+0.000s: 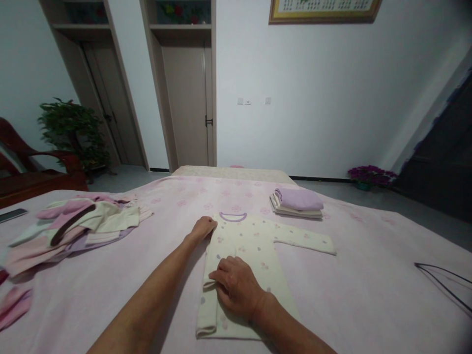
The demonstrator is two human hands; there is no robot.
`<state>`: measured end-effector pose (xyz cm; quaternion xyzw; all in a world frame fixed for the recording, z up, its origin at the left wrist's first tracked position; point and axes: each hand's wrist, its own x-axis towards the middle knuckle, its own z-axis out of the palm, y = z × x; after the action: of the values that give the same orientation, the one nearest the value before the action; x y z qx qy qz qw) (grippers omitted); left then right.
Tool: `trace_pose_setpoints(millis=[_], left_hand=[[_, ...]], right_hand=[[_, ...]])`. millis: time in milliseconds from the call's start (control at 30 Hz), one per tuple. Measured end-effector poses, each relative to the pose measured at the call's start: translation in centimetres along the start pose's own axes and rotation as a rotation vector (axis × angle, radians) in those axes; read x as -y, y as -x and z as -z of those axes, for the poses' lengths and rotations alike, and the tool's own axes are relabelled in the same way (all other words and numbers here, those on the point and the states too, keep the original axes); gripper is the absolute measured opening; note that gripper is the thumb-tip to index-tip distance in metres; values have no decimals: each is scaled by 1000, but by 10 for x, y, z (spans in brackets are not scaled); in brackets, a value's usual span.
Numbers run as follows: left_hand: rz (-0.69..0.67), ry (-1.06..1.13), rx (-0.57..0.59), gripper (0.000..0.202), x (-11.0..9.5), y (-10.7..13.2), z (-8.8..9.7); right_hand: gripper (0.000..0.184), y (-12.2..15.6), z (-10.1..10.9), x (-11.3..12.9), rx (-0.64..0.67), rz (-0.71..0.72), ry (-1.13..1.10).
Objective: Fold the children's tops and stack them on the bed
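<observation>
A cream long-sleeved shirt (254, 246) with a purple neckline and small printed spots lies spread on the pink sheet. One sleeve stretches out to the right; the left sleeve is folded in over the body, running down the left side. My left hand (204, 228) is closed at the shirt's left shoulder, its fingertips pinching the edge. Lower down, my right hand (239, 287) has its fingers curled on the folded sleeve near the cuff. The part of the shirt beneath my right hand and forearm is hidden.
A stack of folded clothes (297, 202), lilac on top, sits beyond the shirt to the right. On the left lies a loose heap of clothes (81, 221), with a phone (13, 215) past it. A black cord (442, 280) rests on the right of the pink sheet (361, 295).
</observation>
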<state>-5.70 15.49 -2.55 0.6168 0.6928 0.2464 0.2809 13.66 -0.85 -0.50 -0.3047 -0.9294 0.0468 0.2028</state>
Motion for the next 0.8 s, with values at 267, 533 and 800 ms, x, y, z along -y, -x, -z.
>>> trace_pose_setpoints(millis=[267, 533, 800], left_hand=[[-1, -89, -122, 19, -13, -2, 5], [32, -54, -157, 27, -17, -7, 3], [9, -32, -157, 26, -15, -16, 0]], right_hand=[[22, -1, 3, -1, -48, 92, 48], [16, 0, 0, -3, -10, 125, 94], [18, -1, -3, -7, -3, 147, 68]])
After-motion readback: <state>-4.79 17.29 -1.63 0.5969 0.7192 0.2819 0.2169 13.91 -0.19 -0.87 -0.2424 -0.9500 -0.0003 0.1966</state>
